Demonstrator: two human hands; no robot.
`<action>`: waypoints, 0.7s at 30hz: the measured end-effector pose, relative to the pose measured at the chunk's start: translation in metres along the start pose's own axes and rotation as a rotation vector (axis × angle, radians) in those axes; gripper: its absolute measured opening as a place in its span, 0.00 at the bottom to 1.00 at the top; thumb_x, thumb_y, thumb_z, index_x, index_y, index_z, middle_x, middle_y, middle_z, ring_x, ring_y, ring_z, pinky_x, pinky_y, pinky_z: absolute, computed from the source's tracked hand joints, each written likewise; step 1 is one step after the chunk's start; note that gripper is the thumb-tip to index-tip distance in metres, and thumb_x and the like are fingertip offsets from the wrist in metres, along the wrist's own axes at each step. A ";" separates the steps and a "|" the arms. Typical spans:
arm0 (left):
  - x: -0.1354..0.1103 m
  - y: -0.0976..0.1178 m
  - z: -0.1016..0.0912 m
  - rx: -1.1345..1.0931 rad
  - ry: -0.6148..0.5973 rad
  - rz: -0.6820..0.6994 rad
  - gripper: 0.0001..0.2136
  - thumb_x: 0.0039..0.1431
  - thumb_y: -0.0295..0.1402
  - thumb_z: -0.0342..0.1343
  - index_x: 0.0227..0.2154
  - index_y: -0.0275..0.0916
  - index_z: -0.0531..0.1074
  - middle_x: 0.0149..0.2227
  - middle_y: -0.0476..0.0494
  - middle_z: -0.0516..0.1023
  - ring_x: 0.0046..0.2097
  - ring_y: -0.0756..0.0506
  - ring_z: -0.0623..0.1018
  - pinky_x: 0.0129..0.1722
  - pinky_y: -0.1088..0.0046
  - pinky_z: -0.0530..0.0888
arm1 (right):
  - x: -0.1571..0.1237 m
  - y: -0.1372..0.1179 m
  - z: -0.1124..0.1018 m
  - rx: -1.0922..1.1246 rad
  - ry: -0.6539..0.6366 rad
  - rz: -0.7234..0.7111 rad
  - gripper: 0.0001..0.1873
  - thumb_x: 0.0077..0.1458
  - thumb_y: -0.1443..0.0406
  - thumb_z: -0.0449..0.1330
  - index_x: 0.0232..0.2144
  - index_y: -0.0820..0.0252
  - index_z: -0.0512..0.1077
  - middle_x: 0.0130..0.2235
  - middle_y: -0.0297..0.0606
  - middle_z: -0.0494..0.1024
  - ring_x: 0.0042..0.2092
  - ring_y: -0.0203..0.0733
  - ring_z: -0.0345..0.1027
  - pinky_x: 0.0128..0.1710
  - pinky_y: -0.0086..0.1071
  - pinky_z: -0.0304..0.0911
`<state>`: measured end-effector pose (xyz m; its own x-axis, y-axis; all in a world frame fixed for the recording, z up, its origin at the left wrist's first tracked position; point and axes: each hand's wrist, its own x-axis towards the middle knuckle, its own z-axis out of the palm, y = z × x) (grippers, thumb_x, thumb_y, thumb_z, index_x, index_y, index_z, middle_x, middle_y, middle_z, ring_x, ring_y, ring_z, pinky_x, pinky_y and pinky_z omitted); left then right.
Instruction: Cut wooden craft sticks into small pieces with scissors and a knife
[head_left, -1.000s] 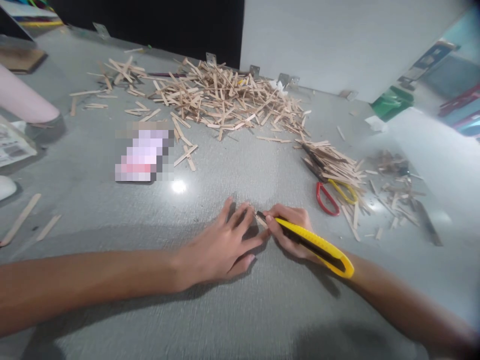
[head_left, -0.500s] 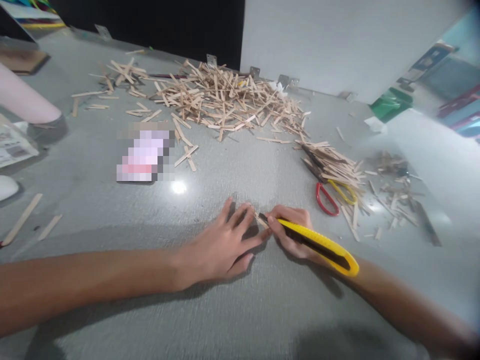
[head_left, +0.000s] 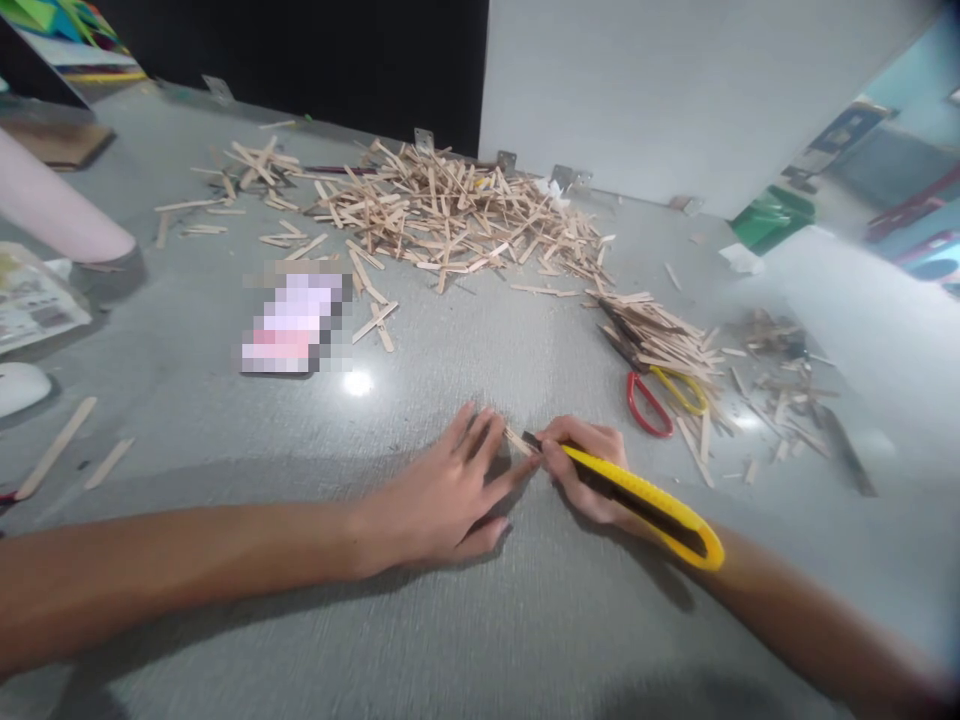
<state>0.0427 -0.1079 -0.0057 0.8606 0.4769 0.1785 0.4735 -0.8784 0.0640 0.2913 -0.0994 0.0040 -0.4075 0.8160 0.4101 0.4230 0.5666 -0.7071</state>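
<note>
Grey tabletop lies under the left hand, a wooden craft stick beside its splayed fingers; right hand grasps a yellow utility knife.

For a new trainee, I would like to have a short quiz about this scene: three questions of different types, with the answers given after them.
1. Short answer: What does the person's right grip hold?
2. True or false: The scissors have one red handle and one yellow handle.
3. Choose one: The thin wood right beside the left grip lies nearest to
a) the scissors
b) the right grip
c) the black panel

Key:
1. A yellow cutter.
2. True.
3. b
</note>
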 end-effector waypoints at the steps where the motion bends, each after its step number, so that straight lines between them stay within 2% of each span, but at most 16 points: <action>1: 0.000 0.000 0.000 0.015 -0.002 0.001 0.37 0.74 0.46 0.51 0.78 0.34 0.49 0.71 0.17 0.66 0.73 0.20 0.65 0.71 0.34 0.55 | 0.000 0.000 0.000 -0.003 0.011 0.011 0.10 0.72 0.65 0.57 0.35 0.57 0.72 0.26 0.31 0.74 0.24 0.34 0.67 0.26 0.29 0.61; 6: -0.003 0.002 0.002 0.071 0.001 -0.024 0.36 0.76 0.47 0.46 0.72 0.20 0.57 0.69 0.12 0.68 0.73 0.22 0.66 0.73 0.40 0.52 | 0.000 0.003 0.003 -0.055 0.006 -0.009 0.06 0.71 0.65 0.59 0.40 0.58 0.75 0.28 0.33 0.78 0.25 0.35 0.70 0.26 0.29 0.63; 8: -0.004 0.002 0.003 0.058 0.007 -0.039 0.36 0.76 0.48 0.45 0.71 0.18 0.60 0.69 0.12 0.67 0.74 0.23 0.64 0.75 0.43 0.50 | 0.001 0.003 0.003 -0.066 0.004 0.000 0.06 0.71 0.65 0.59 0.40 0.58 0.75 0.29 0.33 0.78 0.25 0.35 0.70 0.26 0.28 0.63; 13: -0.004 -0.001 0.006 -0.008 0.005 -0.021 0.35 0.77 0.47 0.46 0.73 0.21 0.56 0.73 0.15 0.62 0.76 0.23 0.60 0.75 0.44 0.50 | 0.005 0.000 0.001 -0.031 -0.002 0.035 0.06 0.71 0.63 0.60 0.41 0.58 0.76 0.27 0.32 0.78 0.25 0.35 0.69 0.27 0.29 0.63; 17: -0.001 -0.003 0.003 -0.082 -0.026 -0.006 0.34 0.77 0.46 0.47 0.75 0.28 0.54 0.74 0.21 0.61 0.77 0.26 0.57 0.76 0.43 0.48 | 0.007 -0.003 -0.001 0.020 -0.021 0.098 0.09 0.71 0.61 0.61 0.38 0.58 0.76 0.24 0.31 0.75 0.23 0.34 0.67 0.24 0.29 0.60; 21: -0.001 -0.003 0.002 -0.116 -0.040 -0.017 0.34 0.77 0.46 0.47 0.76 0.30 0.52 0.75 0.22 0.60 0.78 0.26 0.55 0.76 0.42 0.49 | 0.007 -0.005 -0.001 0.007 -0.012 0.106 0.11 0.72 0.60 0.60 0.36 0.58 0.76 0.24 0.30 0.74 0.23 0.33 0.66 0.24 0.29 0.59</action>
<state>0.0409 -0.1054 -0.0081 0.8606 0.4905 0.1374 0.4651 -0.8666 0.1806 0.2870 -0.0961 0.0114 -0.3703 0.8697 0.3264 0.4581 0.4767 -0.7503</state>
